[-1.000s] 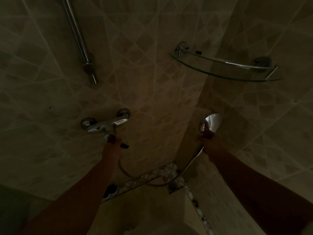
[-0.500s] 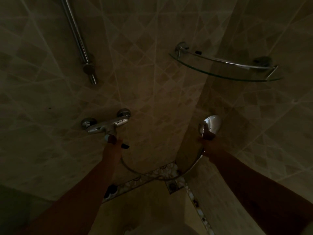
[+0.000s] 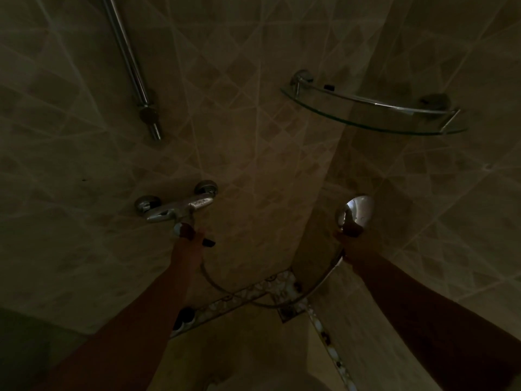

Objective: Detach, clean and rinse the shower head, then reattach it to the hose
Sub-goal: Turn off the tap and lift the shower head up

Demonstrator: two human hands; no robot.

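The room is dim. A round chrome shower head [image 3: 359, 211] is held up near the right wall, its handle gripped by my right hand [image 3: 353, 241]. A metal hose [image 3: 270, 301] hangs from under that hand in a loop down to the floor corner and back up to the chrome wall mixer [image 3: 180, 208]. My left hand [image 3: 189, 245] is closed on the mixer's lever or knob just below the mixer body; a dark fingertip sticks out to the right.
A chrome slide rail [image 3: 128, 60] runs down the left wall, ending above the mixer. A curved glass corner shelf [image 3: 375, 117] with a chrome rail sits at upper right. A mosaic tile border [image 3: 253, 292] and a floor drain [image 3: 289, 310] lie below.
The hose loop has swung lower and wider. The shower head has shifted slightly right. My left hand stays on the mixer.
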